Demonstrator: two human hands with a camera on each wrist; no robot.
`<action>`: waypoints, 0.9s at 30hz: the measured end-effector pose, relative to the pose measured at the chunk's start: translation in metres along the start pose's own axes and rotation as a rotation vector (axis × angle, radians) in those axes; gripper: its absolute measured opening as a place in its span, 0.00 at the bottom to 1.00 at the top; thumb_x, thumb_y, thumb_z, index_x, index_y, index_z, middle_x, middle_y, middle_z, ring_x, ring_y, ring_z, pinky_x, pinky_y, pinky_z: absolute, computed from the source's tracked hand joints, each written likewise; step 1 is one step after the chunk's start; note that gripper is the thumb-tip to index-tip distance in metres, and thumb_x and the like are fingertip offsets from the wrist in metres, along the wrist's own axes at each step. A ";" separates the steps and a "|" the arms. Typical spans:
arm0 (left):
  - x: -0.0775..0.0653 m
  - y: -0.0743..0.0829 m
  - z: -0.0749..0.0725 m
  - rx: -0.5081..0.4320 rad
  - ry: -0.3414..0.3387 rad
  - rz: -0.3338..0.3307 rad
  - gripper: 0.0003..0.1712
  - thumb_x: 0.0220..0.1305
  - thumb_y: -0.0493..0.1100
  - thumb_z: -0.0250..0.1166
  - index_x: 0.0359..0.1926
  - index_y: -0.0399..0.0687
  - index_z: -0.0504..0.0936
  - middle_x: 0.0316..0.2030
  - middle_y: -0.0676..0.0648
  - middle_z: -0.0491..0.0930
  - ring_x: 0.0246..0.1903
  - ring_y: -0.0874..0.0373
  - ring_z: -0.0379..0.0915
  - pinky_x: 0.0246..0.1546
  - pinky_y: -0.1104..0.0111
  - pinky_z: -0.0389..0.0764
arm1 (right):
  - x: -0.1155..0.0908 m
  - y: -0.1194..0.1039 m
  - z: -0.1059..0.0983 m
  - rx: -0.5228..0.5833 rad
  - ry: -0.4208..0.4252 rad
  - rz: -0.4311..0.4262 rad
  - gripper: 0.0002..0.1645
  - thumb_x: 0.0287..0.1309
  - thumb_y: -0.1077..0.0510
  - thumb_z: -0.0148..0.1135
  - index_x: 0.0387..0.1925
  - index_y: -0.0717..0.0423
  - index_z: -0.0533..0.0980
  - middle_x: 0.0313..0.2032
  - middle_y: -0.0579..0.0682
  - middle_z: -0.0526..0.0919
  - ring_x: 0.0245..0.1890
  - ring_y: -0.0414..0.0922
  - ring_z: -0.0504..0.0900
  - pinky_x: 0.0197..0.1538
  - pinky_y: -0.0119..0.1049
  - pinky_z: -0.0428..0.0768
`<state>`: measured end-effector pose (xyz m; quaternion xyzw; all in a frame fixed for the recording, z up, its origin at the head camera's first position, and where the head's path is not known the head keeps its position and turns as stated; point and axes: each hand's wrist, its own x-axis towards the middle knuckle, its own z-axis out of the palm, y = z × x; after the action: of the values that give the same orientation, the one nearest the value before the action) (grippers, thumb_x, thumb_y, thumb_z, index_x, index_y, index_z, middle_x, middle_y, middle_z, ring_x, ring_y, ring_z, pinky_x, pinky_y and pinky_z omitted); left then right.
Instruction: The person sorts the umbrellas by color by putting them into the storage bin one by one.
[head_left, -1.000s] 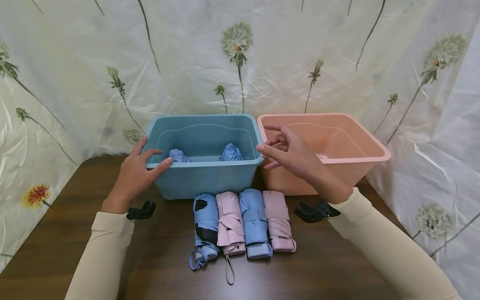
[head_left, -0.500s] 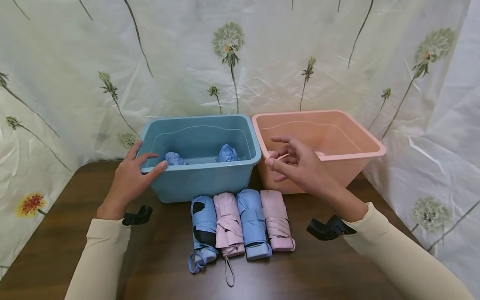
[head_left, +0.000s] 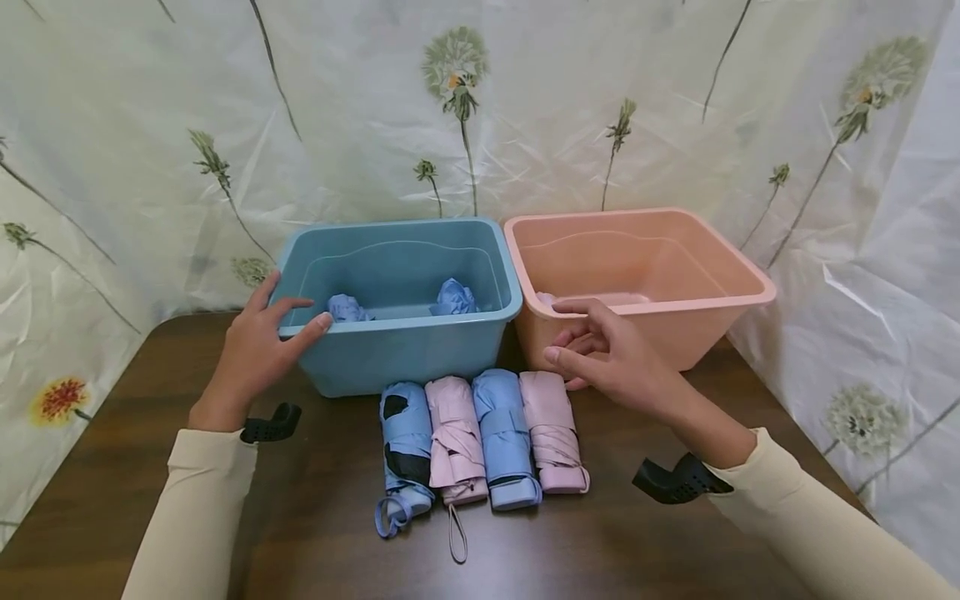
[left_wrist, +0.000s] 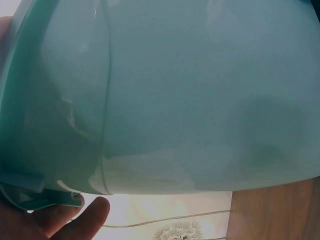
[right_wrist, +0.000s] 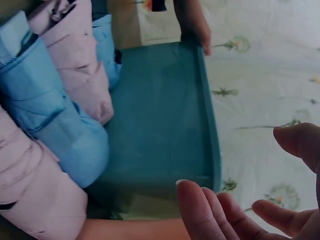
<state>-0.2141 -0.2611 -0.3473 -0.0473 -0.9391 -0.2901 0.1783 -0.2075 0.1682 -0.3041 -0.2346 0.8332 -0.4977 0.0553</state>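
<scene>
My left hand (head_left: 252, 350) holds the left front corner of the blue bin (head_left: 405, 354); in the left wrist view, its fingers (left_wrist: 90, 220) curl at the rim. My right hand (head_left: 611, 354), loosely bent and holding nothing, hovers before the pink bin (head_left: 697, 333). On the table lie folded umbrellas side by side: a blue one with black patches (head_left: 407, 442), a pink one with a strap loop (head_left: 456, 442), a plain blue one (head_left: 506, 433) and a pink one at right (head_left: 552, 433). The right wrist view shows them beside the right fingers (right_wrist: 192, 210).
Two blue fabric bundles (head_left: 455, 297) (head_left: 347, 308) sit inside the blue bin. A pale pink bit (head_left: 545, 297) shows in the pink bin. Both bins stand next to each other at the back of the dark wooden table (head_left: 315, 517), before a flowered curtain (head_left: 337, 108).
My right hand has drawn back from between the bins' rims, moving right and toward me. My left hand stays at the blue bin's corner. The umbrellas lie as before.
</scene>
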 end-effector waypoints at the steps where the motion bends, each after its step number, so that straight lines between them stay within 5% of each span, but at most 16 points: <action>1: 0.000 0.000 0.000 0.000 -0.003 -0.003 0.35 0.63 0.66 0.57 0.55 0.42 0.79 0.74 0.40 0.47 0.67 0.28 0.51 0.56 0.31 0.59 | -0.001 0.003 0.001 -0.006 -0.006 0.005 0.36 0.60 0.55 0.66 0.66 0.57 0.62 0.43 0.61 0.77 0.36 0.51 0.83 0.32 0.41 0.84; 9: 0.002 0.000 0.000 -0.001 -0.011 -0.010 0.35 0.63 0.67 0.56 0.55 0.43 0.79 0.75 0.41 0.46 0.66 0.28 0.52 0.55 0.31 0.60 | -0.011 0.028 0.006 0.003 -0.045 0.048 0.39 0.60 0.55 0.66 0.66 0.62 0.59 0.45 0.63 0.75 0.41 0.57 0.82 0.32 0.40 0.84; 27: 0.003 -0.007 0.003 -0.013 0.009 -0.017 0.36 0.63 0.68 0.56 0.55 0.43 0.79 0.75 0.42 0.47 0.67 0.31 0.52 0.56 0.33 0.61 | -0.017 0.055 0.018 -0.090 -0.060 0.155 0.45 0.58 0.51 0.68 0.68 0.63 0.57 0.44 0.63 0.75 0.39 0.54 0.82 0.32 0.45 0.84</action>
<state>-0.2190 -0.2653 -0.3519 -0.0394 -0.9367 -0.2979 0.1796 -0.2052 0.1831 -0.3626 -0.1866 0.8682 -0.4469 0.1078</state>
